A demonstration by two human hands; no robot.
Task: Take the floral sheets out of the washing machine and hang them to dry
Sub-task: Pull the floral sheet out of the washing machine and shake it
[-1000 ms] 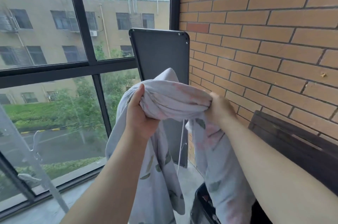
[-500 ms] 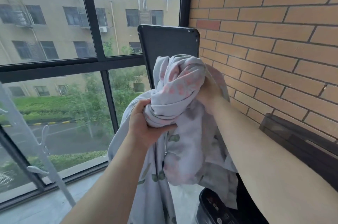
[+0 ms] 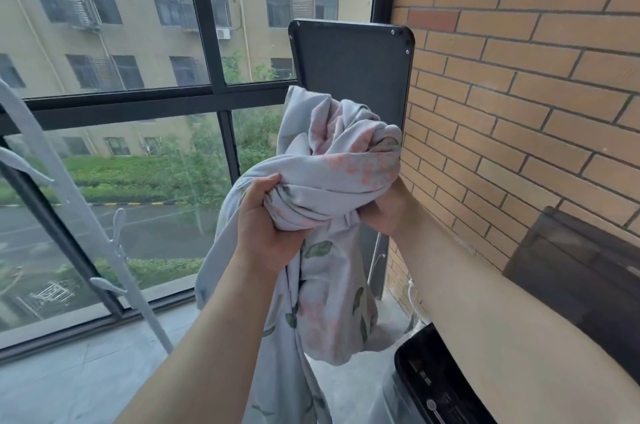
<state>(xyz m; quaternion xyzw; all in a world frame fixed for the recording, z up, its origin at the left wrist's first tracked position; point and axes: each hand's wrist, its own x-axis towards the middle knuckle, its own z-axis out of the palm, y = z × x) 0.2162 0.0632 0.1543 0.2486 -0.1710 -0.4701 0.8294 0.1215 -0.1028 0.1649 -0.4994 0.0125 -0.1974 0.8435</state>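
A bunched floral sheet, pale lilac with pink flowers and green leaves, is held up at chest height in front of me. My left hand grips the lower left of the bundle. My right hand holds its right side from behind, partly hidden by the cloth. Loose lengths of the sheet hang down between my forearms towards the floor. The washing machine's dark top panel shows at the bottom right, below my right arm.
A dark upright panel stands in the corner behind the sheet. Brick wall runs along the right, large windows along the left. A grey pole with hooks leans at the left. A dark wooden board rests against the wall.
The sheet has been gathered from a spread drape into a tight bundle. My right hand rose with it, then came down to the bundle's right side.
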